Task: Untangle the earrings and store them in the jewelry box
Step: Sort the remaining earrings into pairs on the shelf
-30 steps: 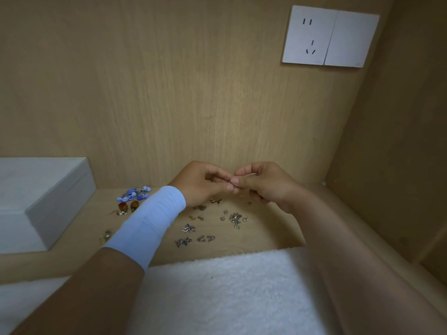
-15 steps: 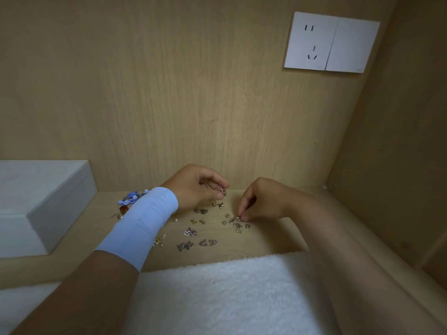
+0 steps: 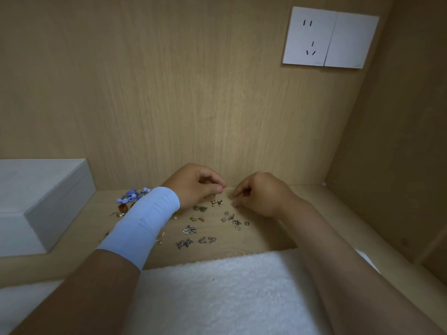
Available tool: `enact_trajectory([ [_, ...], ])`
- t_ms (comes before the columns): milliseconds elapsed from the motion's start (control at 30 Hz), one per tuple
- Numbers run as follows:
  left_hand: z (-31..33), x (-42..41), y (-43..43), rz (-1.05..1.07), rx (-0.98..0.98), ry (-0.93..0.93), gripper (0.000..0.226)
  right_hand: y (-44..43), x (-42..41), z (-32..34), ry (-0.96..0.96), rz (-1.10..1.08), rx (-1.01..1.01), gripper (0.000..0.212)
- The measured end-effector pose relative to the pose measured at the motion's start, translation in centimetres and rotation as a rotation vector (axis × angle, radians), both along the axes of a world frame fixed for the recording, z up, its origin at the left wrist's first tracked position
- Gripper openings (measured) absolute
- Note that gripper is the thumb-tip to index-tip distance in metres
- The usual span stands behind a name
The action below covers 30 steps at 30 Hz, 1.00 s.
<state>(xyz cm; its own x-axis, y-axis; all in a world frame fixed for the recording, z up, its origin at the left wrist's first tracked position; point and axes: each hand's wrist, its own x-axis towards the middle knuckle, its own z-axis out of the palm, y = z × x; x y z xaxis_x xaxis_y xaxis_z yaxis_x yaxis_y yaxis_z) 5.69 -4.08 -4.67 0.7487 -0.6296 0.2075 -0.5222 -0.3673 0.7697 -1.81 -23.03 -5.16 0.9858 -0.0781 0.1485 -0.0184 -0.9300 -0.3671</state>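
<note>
Head camera: a second ago the fingertips met in mid-air; now the left hand (image 3: pixel 198 184) and right hand (image 3: pixel 262 194) are apart, low over the worktop (image 3: pixel 263 238). The left pinches a small earring (image 3: pixel 214 195) between thumb and forefinger. The right has dropped, fingers curled just above the scattered earrings (image 3: pixel 193 230) (whether it grips one, I cannot tell). The jewelry box (image 3: pixel 48 201) stays closed at far left.

Hands separated.
Right hand (image 3: pixel 262 195) has left the earring (image 3: pixel 214 195) in the left hand (image 3: pixel 194 186) and lowered to the shelf (image 3: pixel 266 238).
</note>
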Motion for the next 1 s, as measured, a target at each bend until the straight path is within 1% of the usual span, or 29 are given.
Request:
enact_trajectory([
  [67,0.0,0.2,0.2,0.002,-0.006,0.015,0.014,-0.2,-0.2,0.9,-0.031,0.035,0.076,0.006],
  [100,0.1,0.3,0.3,0.006,-0.016,0.024,0.015,-0.2,-0.3,1.4,-0.014,0.072,0.123,0.007],
  [200,0.3,0.4,0.6,0.027,-0.034,0.022,0.012,0.4,-0.7,2.0,0.141,0.179,0.157,0.007],
  [267,0.4,0.4,0.7,0.03,-0.027,0.003,0.011,0.7,-0.7,1.7,0.195,0.201,0.158,0.01],
  [333,0.5,0.4,0.7,0.027,-0.021,-0.007,0.011,0.7,-0.6,1.4,0.2,0.207,0.164,0.01],
  [467,0.4,0.4,0.5,0.013,-0.004,-0.006,0.014,0.5,-0.6,1.6,0.204,0.203,0.157,0.002],
  [567,0.3,0.5,0.4,0.01,0.009,0.003,0.01,0.5,-0.6,1.5,0.223,0.185,0.159,0.002],
  [667,0.2,0.4,0.3,-0.001,0.017,0.017,0.007,0.6,-0.4,1.2,0.19,0.171,0.127,0.004],
  [800,0.2,0.3,0.2,-0.007,0.013,0.039,0.005,0.6,-0.3,1.0,0.166,0.119,0.139,0.003],
  [1000,0.0,0.4,0.2,-0.028,0.018,0.044,0.006,0.4,-0.2,0.9,0.214,0.186,0.087,0.003],
])
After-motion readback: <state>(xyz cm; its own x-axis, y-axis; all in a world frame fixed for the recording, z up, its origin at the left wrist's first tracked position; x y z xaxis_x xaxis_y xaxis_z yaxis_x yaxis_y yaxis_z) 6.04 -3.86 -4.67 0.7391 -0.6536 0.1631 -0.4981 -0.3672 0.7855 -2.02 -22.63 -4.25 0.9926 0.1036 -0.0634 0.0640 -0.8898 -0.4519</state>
